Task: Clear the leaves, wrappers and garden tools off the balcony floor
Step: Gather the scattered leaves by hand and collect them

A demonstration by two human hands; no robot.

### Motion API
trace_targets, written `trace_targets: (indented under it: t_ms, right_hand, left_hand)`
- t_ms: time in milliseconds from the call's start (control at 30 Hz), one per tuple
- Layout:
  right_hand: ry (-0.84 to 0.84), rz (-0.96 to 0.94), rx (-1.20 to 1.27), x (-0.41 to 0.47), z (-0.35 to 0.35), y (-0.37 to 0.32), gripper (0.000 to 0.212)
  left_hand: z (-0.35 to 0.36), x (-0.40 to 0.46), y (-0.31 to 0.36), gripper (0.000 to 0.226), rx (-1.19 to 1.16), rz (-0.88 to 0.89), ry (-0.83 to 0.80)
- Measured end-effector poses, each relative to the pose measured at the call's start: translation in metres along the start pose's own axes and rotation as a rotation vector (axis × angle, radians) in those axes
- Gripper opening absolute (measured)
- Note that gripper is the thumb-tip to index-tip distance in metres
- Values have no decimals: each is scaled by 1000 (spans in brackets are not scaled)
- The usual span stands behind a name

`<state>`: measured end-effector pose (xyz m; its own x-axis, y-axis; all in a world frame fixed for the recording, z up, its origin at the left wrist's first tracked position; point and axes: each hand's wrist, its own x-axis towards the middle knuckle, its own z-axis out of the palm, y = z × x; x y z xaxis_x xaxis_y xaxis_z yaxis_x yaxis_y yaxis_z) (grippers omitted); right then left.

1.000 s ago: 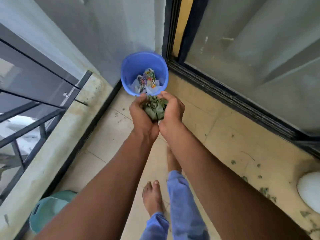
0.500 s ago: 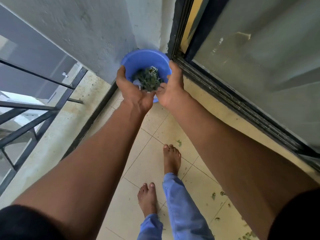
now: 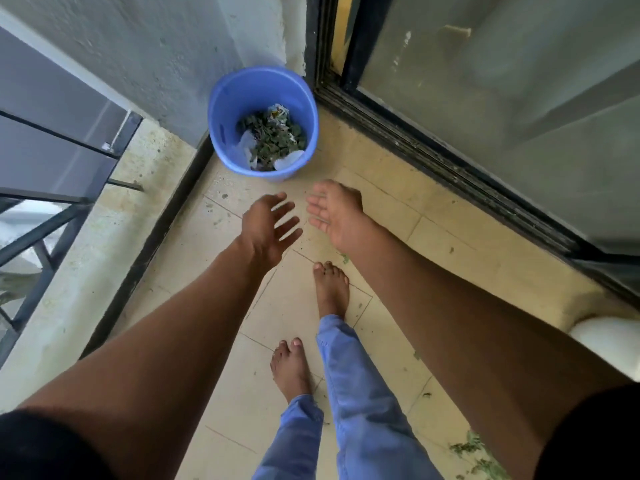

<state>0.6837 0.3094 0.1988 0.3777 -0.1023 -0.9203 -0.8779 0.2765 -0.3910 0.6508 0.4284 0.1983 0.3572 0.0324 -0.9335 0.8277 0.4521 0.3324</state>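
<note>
Head view, looking down at the balcony floor. At upper centre of the frame a blue bucket stands in the corner between the grey wall and the sliding-door track; it contains dark green leaves heaped over pale and printed wrappers. Just below the bucket, at centre frame, the left hand and right hand hover apart from each other, fingers spread, holding nothing. Loose leaf scraps lie on the tiles at lower right, with a few specks scattered near the bare feet at centre. A white rounded object sits at the right edge; what it is cannot be told. No garden tools are visible. The scraps look small, crumpled and shrivelled, dull green against cream tile. They are judged very light, soft and brittle, liable to crumble or drift, so best gathered by sweeping them together and scooping between two cupped palms.
</note>
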Motion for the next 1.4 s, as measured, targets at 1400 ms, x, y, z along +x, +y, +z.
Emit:
trace_targets:
  t_ms: [1400]
  right_hand:
    - [468,-390,-847,118,-479,541,28]
  left_hand:
    - [30,114,-598,20,1562,-127,-240]
